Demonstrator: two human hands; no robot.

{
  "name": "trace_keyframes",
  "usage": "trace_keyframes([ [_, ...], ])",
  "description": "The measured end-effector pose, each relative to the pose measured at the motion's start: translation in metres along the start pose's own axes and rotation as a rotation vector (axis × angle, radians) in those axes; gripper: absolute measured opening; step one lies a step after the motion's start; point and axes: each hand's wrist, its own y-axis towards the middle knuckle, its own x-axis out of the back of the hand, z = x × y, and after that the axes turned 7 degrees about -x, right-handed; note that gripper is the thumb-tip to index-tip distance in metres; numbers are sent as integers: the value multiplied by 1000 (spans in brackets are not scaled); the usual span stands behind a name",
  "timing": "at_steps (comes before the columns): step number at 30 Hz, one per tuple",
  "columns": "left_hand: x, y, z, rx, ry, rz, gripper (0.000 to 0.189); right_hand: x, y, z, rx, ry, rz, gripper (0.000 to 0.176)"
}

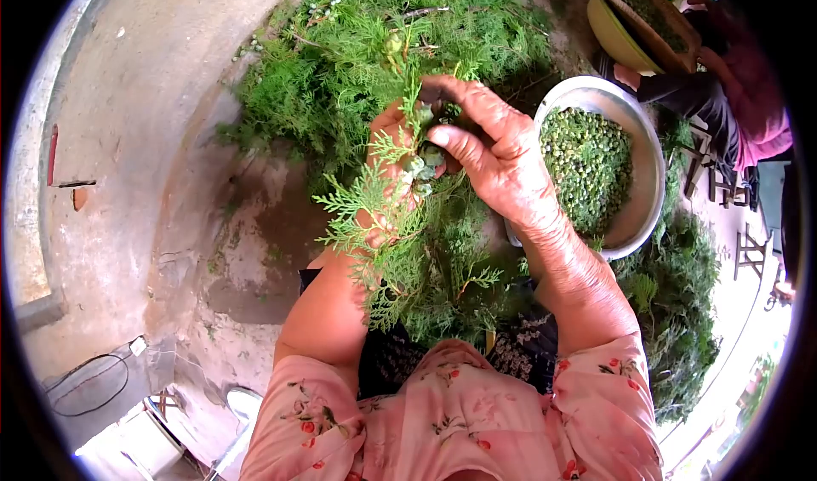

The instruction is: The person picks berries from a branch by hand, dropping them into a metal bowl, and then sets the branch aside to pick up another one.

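A leafy conifer sprig (362, 204) with small blue-green cones (419, 170) stands in front of my left hand (383, 132), which is closed round it. Foliage hides much of that hand. My right hand (502, 149) reaches in from the right, thumb and forefinger curled in a pinch at the cones beside the stem. More cones show below its thumb. Cut green branches (451, 268) lie over my lap beneath both hands. Just right of my right wrist stands a metal basin (654, 187) holding many loose green cones (587, 162).
A large heap of branches (340, 81) lies ahead, and another pile (672, 311) is at right. At the upper right, a person in a pink top (762, 115) sits near a yellow-green bowl (614, 34). A wall (102, 141) runs along the left.
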Motion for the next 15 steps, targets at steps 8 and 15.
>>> trace_keyframes([
  [8, -4, 10, -1, -71, 486, 74, 13, 34, 16, 7, -133, 87, -341, 25],
  [15, -15, -2, 0, -281, 931, 224, 8, 24, 18, -15, 69, -102, -241, 33],
])
